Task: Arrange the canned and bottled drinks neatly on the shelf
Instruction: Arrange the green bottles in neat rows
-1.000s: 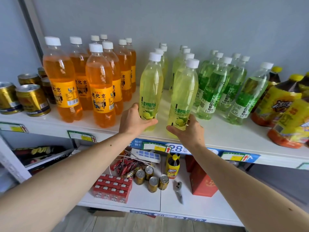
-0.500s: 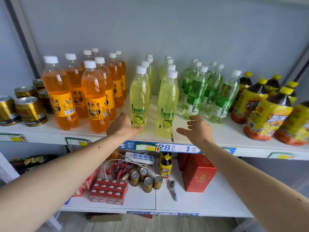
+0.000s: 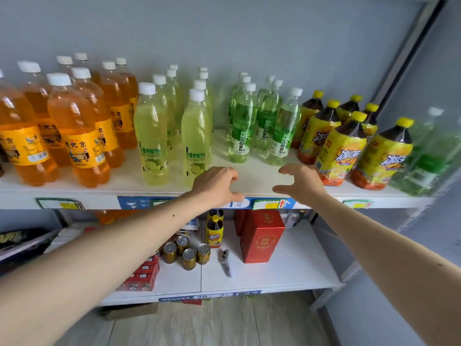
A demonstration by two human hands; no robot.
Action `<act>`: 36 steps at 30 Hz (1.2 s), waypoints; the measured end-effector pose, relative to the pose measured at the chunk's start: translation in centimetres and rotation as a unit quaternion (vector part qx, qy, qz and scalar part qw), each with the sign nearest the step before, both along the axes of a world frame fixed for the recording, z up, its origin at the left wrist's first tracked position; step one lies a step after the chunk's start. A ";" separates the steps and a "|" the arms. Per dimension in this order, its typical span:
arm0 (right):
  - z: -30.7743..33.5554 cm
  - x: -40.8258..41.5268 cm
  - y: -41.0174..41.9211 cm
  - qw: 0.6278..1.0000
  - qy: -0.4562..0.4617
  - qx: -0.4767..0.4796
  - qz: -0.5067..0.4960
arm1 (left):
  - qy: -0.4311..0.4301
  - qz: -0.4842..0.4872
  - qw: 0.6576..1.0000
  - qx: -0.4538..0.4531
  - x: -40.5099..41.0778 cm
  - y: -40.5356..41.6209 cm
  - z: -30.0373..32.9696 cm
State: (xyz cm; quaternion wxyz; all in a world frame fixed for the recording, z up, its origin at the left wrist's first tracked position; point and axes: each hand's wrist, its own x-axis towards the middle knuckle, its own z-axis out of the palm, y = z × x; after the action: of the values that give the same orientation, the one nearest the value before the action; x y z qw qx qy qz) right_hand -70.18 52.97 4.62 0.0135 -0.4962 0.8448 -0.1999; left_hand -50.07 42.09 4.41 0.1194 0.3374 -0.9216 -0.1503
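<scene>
Head view. Both hands hover over the front lip of the upper shelf (image 3: 249, 181), holding nothing. Left hand (image 3: 214, 186): grip released, fingers loosely bent, just right of the front pale-yellow lime bottles (image 3: 197, 136) and not touching them. Right hand (image 3: 299, 183): grip released too, fingers spread and reaching toward the green grape bottles (image 3: 242, 123), short of contact. My guess is these are next, the hands being set about one bottle-row apart to square up a front pair.

Drinks stand upright on the upper shelf, grouped by kind in rows running front to back:
- orange soda bottles (image 3: 77, 131), far left, white caps, orange labels, three or more rows
- lime bottles, two rows, front pair level with each other
- grape bottles, clear with green labels, set further back from the lip than the lime ones, with the rightmost front one a bit ahead of its neighbours
- iced tea bottles (image 3: 341, 148), dark with yellow caps and wraps, packed less evenly
- one more green bottle at the far right edge, blurred

Grouping by kind with labels facing out looks like the aim.

Lower shelf: four gold cans (image 3: 187, 253) clustered, one lone iced tea bottle, a red box (image 3: 262, 238), red cartons.
</scene>
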 end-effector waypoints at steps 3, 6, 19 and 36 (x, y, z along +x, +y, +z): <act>-1.3 -2.3 0.2 0.993 0.061 0.094 0.030 | -0.041 -0.042 0.998 -0.026 -3.6 0.3 -1.5; -2.8 -4.4 -0.1 0.987 0.085 0.122 0.056 | -0.067 -0.061 0.995 -0.028 -6.5 0.2 -3.0; -5.5 -7.5 -0.9 0.992 0.076 0.041 0.096 | -0.095 -0.003 0.987 -0.131 -9.7 -0.9 -5.0; 3.7 -5.5 -6.4 0.992 -0.045 0.002 0.122 | 0.053 0.080 0.991 0.089 -9.3 -4.6 -0.6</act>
State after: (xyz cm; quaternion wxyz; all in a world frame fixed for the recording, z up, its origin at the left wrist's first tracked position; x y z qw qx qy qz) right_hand -75.66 46.54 8.37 0.0763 -0.5859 0.7771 -0.2170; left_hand -59.36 37.45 3.80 0.1490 0.4108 -0.8669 -0.2398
